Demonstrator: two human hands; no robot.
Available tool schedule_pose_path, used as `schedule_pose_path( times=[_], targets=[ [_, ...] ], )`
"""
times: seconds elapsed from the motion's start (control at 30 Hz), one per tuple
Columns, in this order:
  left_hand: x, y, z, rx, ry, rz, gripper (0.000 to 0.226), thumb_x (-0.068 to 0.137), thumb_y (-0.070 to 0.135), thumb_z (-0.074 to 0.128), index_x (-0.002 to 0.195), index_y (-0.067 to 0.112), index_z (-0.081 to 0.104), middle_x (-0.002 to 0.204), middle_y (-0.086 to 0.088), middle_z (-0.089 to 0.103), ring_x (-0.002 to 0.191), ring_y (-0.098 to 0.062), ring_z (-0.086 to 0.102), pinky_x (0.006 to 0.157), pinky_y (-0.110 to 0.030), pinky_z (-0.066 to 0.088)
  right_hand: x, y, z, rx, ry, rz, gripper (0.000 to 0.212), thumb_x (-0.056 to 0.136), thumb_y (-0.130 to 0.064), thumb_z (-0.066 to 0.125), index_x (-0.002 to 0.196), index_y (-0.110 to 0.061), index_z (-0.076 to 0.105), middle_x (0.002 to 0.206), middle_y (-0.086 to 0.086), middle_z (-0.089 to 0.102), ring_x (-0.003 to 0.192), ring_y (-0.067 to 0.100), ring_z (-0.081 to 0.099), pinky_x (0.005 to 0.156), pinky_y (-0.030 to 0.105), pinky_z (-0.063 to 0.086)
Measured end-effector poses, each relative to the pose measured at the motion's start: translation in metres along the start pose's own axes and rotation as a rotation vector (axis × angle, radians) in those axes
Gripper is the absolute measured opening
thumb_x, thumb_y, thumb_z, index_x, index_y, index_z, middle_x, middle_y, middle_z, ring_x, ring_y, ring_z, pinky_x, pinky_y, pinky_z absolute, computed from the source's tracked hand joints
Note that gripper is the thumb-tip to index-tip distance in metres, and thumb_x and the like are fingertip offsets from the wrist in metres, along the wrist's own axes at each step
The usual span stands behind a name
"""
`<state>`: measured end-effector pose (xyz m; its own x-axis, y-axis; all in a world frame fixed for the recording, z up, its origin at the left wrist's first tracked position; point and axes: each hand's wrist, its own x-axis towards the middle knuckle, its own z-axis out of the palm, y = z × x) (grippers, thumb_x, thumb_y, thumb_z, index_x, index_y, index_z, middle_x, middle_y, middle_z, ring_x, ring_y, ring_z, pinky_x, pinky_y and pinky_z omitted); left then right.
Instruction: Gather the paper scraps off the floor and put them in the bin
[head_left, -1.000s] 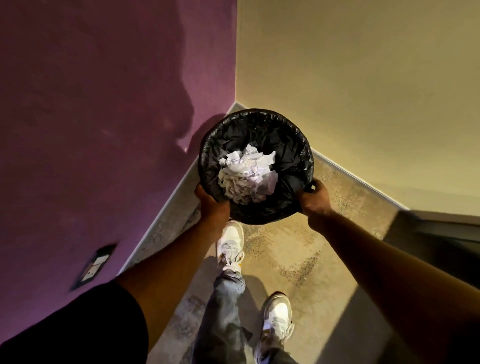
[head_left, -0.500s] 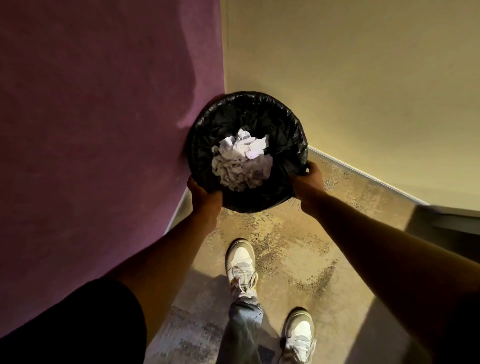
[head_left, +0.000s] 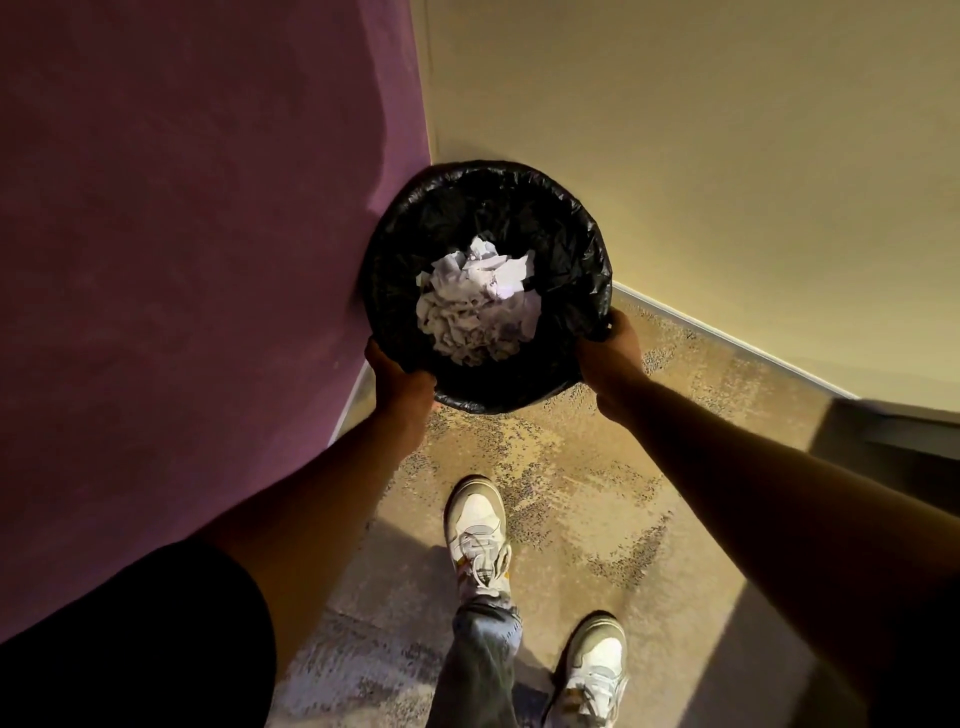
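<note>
A round bin (head_left: 566, 218) lined with a black plastic bag is held out in front of me, close to the corner where two walls meet. A heap of crumpled white paper scraps (head_left: 478, 306) lies inside it. My left hand (head_left: 397, 376) grips the bin's near-left rim. My right hand (head_left: 610, 348) grips the near-right rim and a fold of the bag. Whether the bin's base touches the floor is hidden.
A purple wall (head_left: 197, 234) rises on the left, a cream wall (head_left: 701, 156) on the right. Speckled beige carpet (head_left: 597, 493) lies below. My two white sneakers (head_left: 478, 530) stand on it. A dark step or ledge (head_left: 893, 431) sits at the right edge.
The bin, held in both hands, has moved forward toward the corner, and I have stepped closer. The wall plate low on the purple wall has left view.
</note>
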<state>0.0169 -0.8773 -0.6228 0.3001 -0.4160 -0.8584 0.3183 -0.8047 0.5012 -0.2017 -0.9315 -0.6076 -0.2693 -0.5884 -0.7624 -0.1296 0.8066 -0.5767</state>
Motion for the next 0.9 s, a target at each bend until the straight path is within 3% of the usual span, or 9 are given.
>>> schedule_pose_path(
  times=[0.2,0.37,0.47,0.53,0.63,0.7,0.8,0.9],
  targets=[
    [0.001,0.006,-0.003,0.090,0.059,-0.010,0.074,0.100,0.000,0.044,0.157,0.039,0.015,0.157,0.001,0.037,0.133,-0.021,0.046,0.115,-0.048,0.040,0.006,-0.002,-0.007,-0.119,-0.063,-0.007,0.053,0.091,-0.006,0.071,0.141,-0.014,0.056,0.121,0.002,0.071,0.112,0.026,0.069,0.098,0.051,0.060],
    [-0.009,0.005,-0.010,0.329,0.107,0.082,0.087,0.095,0.000,0.057,0.162,0.025,0.007,0.156,-0.011,0.040,0.128,-0.024,0.050,0.094,-0.029,0.043,-0.001,-0.004,-0.007,-0.144,-0.089,0.045,0.054,0.092,-0.008,0.068,0.142,-0.011,0.050,0.127,0.009,0.068,0.115,0.030,0.067,0.099,0.049,0.059],
    [-0.023,0.005,-0.010,0.416,0.131,0.072,0.088,0.097,0.010,0.060,0.162,0.016,0.001,0.165,-0.012,0.027,0.146,-0.031,0.038,0.111,-0.036,0.040,-0.011,0.000,-0.007,-0.140,-0.107,0.077,0.059,0.089,-0.008,0.068,0.142,-0.011,0.043,0.124,0.008,0.062,0.117,0.031,0.062,0.097,0.043,0.059],
    [-0.033,0.004,-0.008,0.458,0.142,0.084,0.083,0.095,0.011,0.061,0.160,0.009,0.011,0.163,-0.015,0.031,0.147,-0.032,0.038,0.116,-0.037,0.037,-0.021,0.005,-0.010,-0.144,-0.120,0.077,0.057,0.091,-0.010,0.068,0.141,-0.011,0.042,0.119,0.005,0.060,0.113,0.027,0.059,0.085,0.035,0.055],
    [-0.048,-0.002,-0.004,0.485,0.163,0.193,0.060,0.088,0.005,0.062,0.144,0.004,0.042,0.142,-0.016,0.053,0.130,-0.031,0.055,0.100,-0.031,0.047,-0.035,0.013,-0.016,-0.200,-0.137,0.061,0.062,0.093,-0.014,0.069,0.146,-0.012,0.037,0.136,0.015,0.060,0.105,0.027,0.057,0.074,0.034,0.050],
    [-0.061,-0.010,-0.001,0.545,0.133,0.262,0.057,0.082,0.009,0.062,0.137,0.006,0.052,0.134,-0.014,0.060,0.124,-0.030,0.060,0.096,-0.035,0.052,-0.048,0.017,-0.026,-0.243,-0.159,0.041,0.080,0.095,-0.017,0.071,0.159,-0.012,0.024,0.153,0.019,0.049,0.113,0.032,0.059,0.085,0.040,0.055],
    [-0.086,-0.020,0.006,0.666,0.054,0.309,0.076,0.078,0.024,0.068,0.148,0.012,0.042,0.145,-0.012,0.053,0.131,-0.030,0.055,0.106,-0.044,0.050,-0.073,0.022,-0.045,-0.366,-0.193,0.002,0.092,0.097,-0.022,0.072,0.165,-0.014,0.010,0.168,0.017,0.031,0.141,0.038,0.049,0.111,0.046,0.048],
    [-0.128,-0.032,0.017,0.777,-0.027,0.343,0.081,0.086,0.023,0.069,0.157,0.015,0.029,0.157,-0.014,0.038,0.141,-0.034,0.043,0.114,-0.049,0.041,-0.103,0.030,-0.069,-0.482,-0.210,-0.064,0.089,0.100,-0.026,0.069,0.166,-0.016,0.011,0.170,0.014,0.028,0.142,0.036,0.049,0.105,0.039,0.047]
  ],
)
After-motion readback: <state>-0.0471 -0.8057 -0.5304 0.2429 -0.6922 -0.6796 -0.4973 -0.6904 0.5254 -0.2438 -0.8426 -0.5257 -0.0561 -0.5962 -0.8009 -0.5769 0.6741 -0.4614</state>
